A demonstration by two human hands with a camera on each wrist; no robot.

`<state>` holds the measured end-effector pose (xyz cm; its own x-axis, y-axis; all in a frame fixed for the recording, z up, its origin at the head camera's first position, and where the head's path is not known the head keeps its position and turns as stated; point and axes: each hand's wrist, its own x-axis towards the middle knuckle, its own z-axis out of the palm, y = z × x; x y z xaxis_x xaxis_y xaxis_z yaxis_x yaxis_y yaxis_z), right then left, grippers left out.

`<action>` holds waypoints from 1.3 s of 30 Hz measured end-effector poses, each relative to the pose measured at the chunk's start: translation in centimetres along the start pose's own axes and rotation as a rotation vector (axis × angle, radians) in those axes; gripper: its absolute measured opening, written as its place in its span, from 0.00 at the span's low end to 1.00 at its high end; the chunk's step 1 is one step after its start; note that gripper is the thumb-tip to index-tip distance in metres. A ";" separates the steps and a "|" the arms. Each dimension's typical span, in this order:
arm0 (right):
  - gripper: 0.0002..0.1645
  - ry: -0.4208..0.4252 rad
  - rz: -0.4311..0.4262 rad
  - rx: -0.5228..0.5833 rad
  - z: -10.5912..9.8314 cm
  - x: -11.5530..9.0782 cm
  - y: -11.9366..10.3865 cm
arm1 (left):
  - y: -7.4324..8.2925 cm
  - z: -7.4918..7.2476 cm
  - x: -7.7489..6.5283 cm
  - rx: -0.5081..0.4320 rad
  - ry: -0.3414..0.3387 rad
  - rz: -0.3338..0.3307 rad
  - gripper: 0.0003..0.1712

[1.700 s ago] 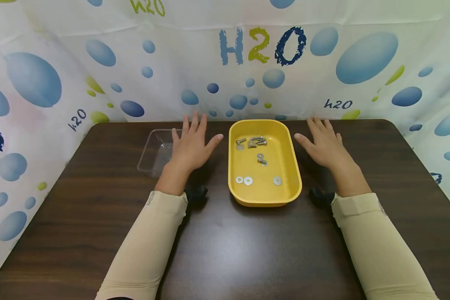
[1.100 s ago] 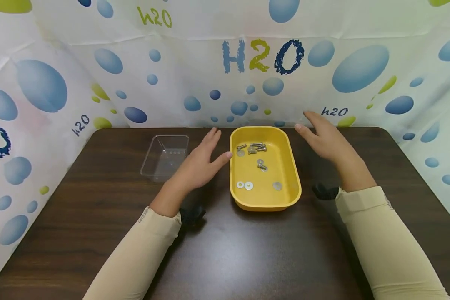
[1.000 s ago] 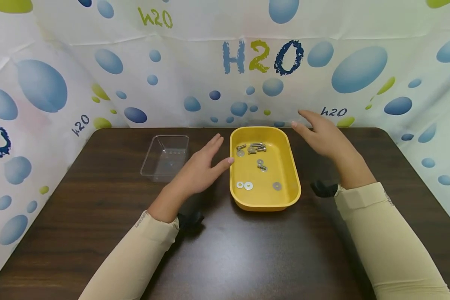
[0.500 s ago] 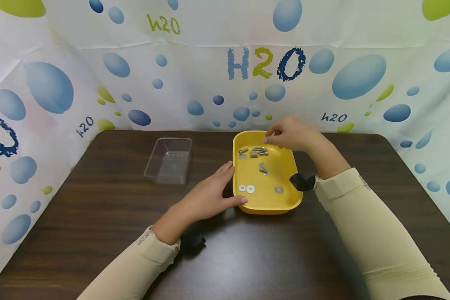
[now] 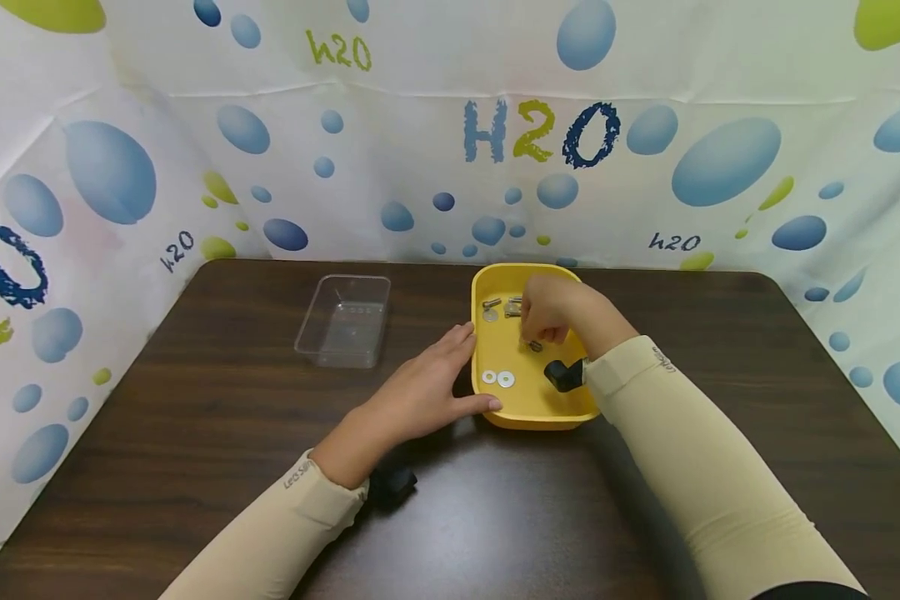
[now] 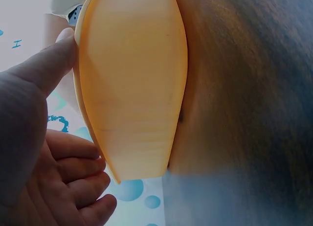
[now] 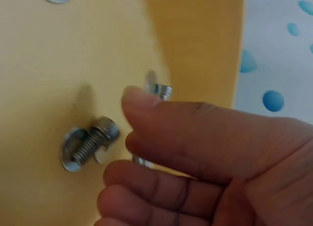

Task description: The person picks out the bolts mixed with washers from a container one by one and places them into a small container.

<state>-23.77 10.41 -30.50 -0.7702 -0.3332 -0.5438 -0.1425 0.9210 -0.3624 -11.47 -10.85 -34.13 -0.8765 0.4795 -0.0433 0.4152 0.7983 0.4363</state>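
A yellow rectangular tray (image 5: 540, 422) stands on the dark table with metal socket-head bolts and washers in it. My left hand (image 5: 423, 392) rests at its left side, thumb on the near-left rim and fingers along the outer wall (image 6: 132, 89). Inside the tray is my right hand (image 5: 562, 310), its fingers curled downward and hiding part of the hardware. In the right wrist view a socket-head bolt (image 7: 95, 139) leans on a washer (image 7: 67, 161), just off the thumb and index tips. Nothing shows between those fingertips. Other bolts (image 5: 492, 303) lie at the far end.
A clear plastic box (image 5: 345, 333) stands on the table (image 5: 157, 417) left of the tray. Two washers (image 5: 506, 379) lie near the tray's front left. A white curtain (image 5: 397, 125) with blue drops hangs behind the table.
My left hand has moved from near the clear box onto the tray's left side. The right hand has moved from beside the tray down into it, its fingers now curled. The bolts remain in the tray.
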 end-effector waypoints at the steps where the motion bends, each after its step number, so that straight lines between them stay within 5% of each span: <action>1: 0.09 -0.006 0.012 -0.006 0.1 0.2 0.0 | 0.0 0.0 0.0 0.004 0.002 0.003 0.59; 10: 0.11 -0.011 0.105 -0.054 0.7 1.4 -0.4 | -0.1 0.0 0.2 0.006 0.005 0.011 0.59; 18: 0.14 -0.017 0.096 -0.062 0.5 2.0 -0.2 | -0.2 -0.1 0.4 -0.011 0.006 0.017 0.59; 27: 0.10 -0.003 -0.020 0.032 0.2 1.7 -0.3 | -0.2 -0.1 0.4 -0.016 -0.006 0.017 0.58; 33: 0.05 0.097 -0.163 0.127 -0.3 1.5 -0.4 | -0.2 -0.3 0.3 -0.020 -0.010 0.017 0.58; 39: 0.10 0.237 -0.209 0.210 -0.6 1.0 -0.7 | -0.4 -0.7 0.1 -0.040 -0.016 0.023 0.53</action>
<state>-24.83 9.54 -30.33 -0.8638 -0.4311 -0.2607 -0.2000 0.7683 -0.6080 -11.84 -11.38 -33.69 -0.8625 0.5039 -0.0468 0.4251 0.7717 0.4730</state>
